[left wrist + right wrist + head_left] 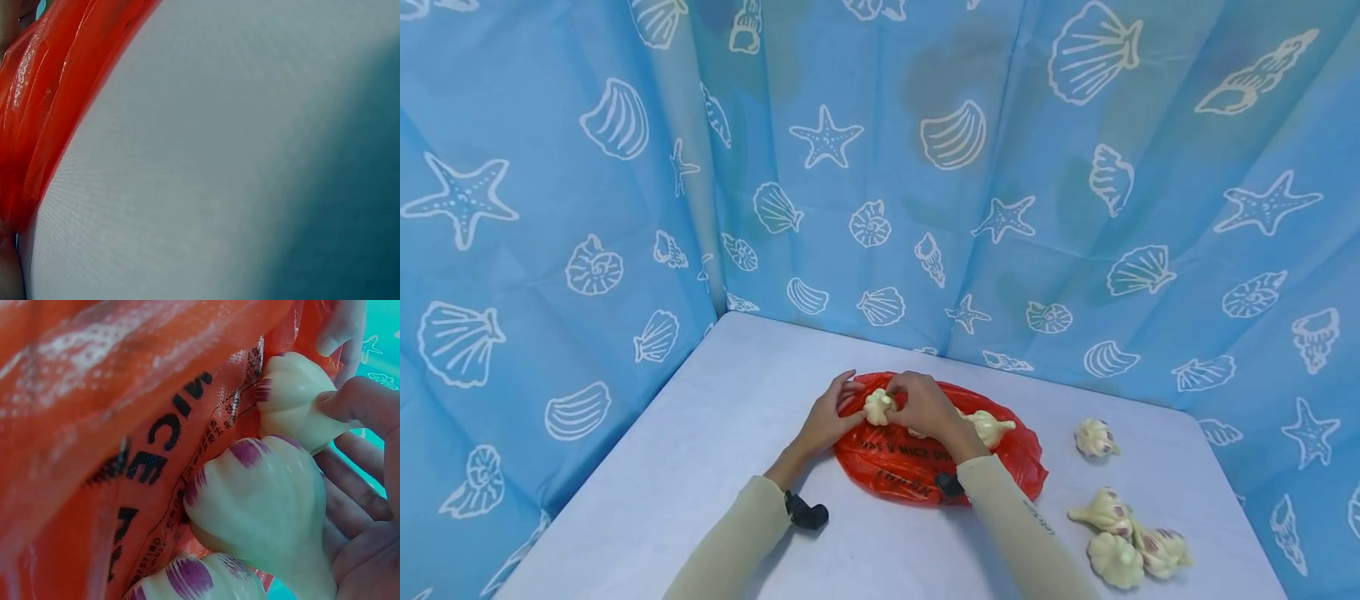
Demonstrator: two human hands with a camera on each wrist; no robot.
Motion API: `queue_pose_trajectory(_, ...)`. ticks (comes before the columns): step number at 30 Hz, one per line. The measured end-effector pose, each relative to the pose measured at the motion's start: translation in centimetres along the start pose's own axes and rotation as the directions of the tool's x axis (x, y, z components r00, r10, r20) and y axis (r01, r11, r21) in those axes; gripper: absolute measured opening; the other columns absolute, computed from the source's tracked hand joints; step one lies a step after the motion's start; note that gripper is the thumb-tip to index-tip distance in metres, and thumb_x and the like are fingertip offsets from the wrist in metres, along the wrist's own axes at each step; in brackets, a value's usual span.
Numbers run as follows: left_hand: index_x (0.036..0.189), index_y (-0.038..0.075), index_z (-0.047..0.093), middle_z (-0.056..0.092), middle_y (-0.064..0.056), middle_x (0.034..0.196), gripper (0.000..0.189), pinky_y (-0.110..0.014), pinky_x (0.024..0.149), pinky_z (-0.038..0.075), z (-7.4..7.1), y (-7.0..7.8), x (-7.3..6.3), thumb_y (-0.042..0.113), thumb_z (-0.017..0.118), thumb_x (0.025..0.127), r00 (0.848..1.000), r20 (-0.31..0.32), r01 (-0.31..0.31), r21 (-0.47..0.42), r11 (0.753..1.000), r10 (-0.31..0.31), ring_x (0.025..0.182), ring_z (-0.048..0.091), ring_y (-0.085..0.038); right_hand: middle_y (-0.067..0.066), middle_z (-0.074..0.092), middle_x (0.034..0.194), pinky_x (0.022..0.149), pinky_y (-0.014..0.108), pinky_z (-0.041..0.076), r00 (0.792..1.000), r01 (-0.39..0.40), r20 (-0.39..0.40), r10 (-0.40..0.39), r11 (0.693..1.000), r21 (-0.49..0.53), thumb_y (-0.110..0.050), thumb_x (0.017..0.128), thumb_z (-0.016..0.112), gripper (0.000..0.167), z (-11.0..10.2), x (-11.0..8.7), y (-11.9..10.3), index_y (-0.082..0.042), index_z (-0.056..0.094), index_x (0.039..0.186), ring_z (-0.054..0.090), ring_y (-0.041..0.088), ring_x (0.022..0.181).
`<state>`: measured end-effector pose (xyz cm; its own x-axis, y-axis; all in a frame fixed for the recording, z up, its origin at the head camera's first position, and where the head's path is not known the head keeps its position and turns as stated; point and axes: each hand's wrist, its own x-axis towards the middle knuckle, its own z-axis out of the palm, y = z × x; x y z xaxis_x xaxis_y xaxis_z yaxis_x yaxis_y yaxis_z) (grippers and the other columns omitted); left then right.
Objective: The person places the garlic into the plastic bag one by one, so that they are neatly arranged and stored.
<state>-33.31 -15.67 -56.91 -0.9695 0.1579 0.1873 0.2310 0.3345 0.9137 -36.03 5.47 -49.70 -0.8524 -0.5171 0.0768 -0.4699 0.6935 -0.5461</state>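
A red plastic bag (887,471) with black lettering lies spread on the table. My left hand (823,421) is at its left side, pinching the bag's edge; in the left wrist view the red plastic (69,81) gathers between the fingers and thumb. Over the bag, my right hand (928,408) grips a white garlic bulb (880,407) by its stem end. Close up in the right wrist view, that bulb (290,394) shows purple streaks. Another garlic bulb (262,494) lies beside it against the bag, and part of a third bulb (194,581) appears below.
A single garlic bulb (1096,437) lies right of the bag on the white table (730,383). Nearer the front right, a group of garlic bulbs (1116,560) sits close together. A blue shell-patterned curtain (880,167) hangs around the table's back and sides.
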Motion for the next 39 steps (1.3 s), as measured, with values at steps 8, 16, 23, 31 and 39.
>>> queue_pose_trajectory(8,0.151,0.01,0.03,0.053,-0.006,0.136,0.082,-0.042,0.107,0.039,-0.1,0.2,0.1,0.017,0.076,0.084,1.0,-0.001,-0.019,-0.012,1.0,0.019,0.132,0.046,-0.025,-0.006,0.063,0.1,0.087,0.037,0.054,0.999,-0.042,0.017,0.043,0.998,-0.054,-0.026,0.076,0.083,0.033,-0.1,0.0,-0.1,-0.017,0.067,0.104,0.056,0.015,0.09)
queue_pose_trajectory(16,0.151,0.009,0.029,0.053,-0.006,0.136,0.081,-0.04,0.108,0.038,-0.1,0.0,0.1,0.016,0.075,0.085,1.0,0.005,-0.024,-0.033,0.999,0.024,0.132,0.046,-0.025,-0.005,0.064,0.1,0.087,0.037,0.054,0.999,-0.035,0.017,0.036,0.997,-0.067,-0.026,0.077,0.082,0.032,-0.2,-0.1,-0.2,-0.016,0.068,0.103,0.057,0.015,0.091)
queue_pose_trajectory(23,0.152,0.01,0.029,0.053,-0.006,0.137,0.082,-0.042,0.107,0.039,0.0,0.0,0.0,0.017,0.075,0.085,1.0,0.004,-0.024,-0.042,0.999,0.024,0.132,0.046,-0.026,-0.003,0.066,0.106,0.091,0.042,0.052,1.0,-0.01,0.003,0.01,1.0,-0.028,-0.027,0.077,0.082,0.033,-0.4,-0.1,0.1,-0.015,0.07,0.105,0.059,0.018,0.1)
queue_pose_trajectory(31,0.151,0.009,0.029,0.053,-0.005,0.136,0.08,-0.04,0.108,0.038,0.1,0.0,-0.1,0.013,0.075,0.085,1.0,0.002,-0.009,-0.034,0.999,0.009,0.132,0.046,-0.025,-0.004,0.067,0.107,0.092,0.04,0.052,1.0,-0.021,-0.017,0.022,1.0,0.009,-0.027,0.078,0.082,0.034,-0.6,-0.5,0.1,-0.016,0.069,0.107,0.059,0.017,0.102)
queue_pose_trajectory(39,0.151,0.009,0.03,0.053,-0.006,0.136,0.08,-0.043,0.107,0.039,0.1,0.1,-0.2,0.012,0.074,0.085,1.0,-0.009,-0.003,-0.03,1.0,0.002,0.131,0.046,-0.027,0.006,0.067,0.113,0.088,0.042,0.054,0.998,-0.027,-0.052,0.032,0.995,0.093,-0.024,0.08,0.08,0.041,-1.9,-1.1,0.0,-0.008,0.067,0.116,0.061,0.026,0.106)
